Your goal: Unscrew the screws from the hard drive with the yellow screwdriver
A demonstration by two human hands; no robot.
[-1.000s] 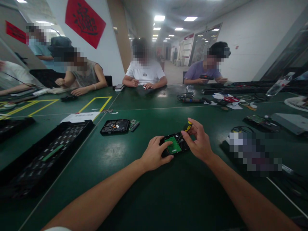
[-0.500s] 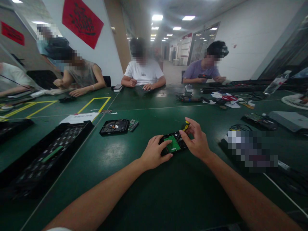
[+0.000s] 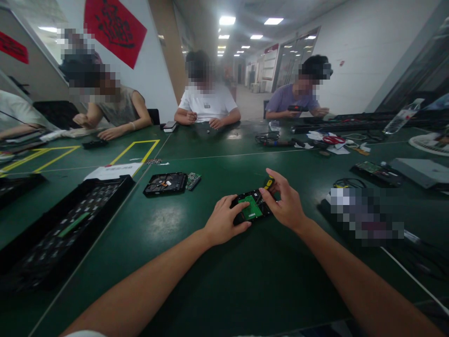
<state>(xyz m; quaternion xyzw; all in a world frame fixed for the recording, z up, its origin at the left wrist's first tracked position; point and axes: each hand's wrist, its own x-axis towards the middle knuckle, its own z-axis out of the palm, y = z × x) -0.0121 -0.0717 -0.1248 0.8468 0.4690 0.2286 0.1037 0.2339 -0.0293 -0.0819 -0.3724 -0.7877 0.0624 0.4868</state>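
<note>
A black hard drive (image 3: 253, 207) with a green circuit board on top lies on the green table (image 3: 224, 281) in front of me. My left hand (image 3: 221, 223) grips its near left edge, thumb and fingers pressed on it. My right hand (image 3: 285, 202) is closed round a small yellow-and-black screwdriver (image 3: 269, 182), whose tip points down onto the drive's right side.
A second opened hard drive (image 3: 164, 183) with a loose circuit board (image 3: 193, 180) lies further left. A long black tray (image 3: 59, 229) runs along the left. Cables, scissors and parts lie at the back right. Several people sit at the far side.
Both hands stay on the drive. The view has drifted slightly, and my right hand with the screwdriver has shifted a little left and closer to the drive.
</note>
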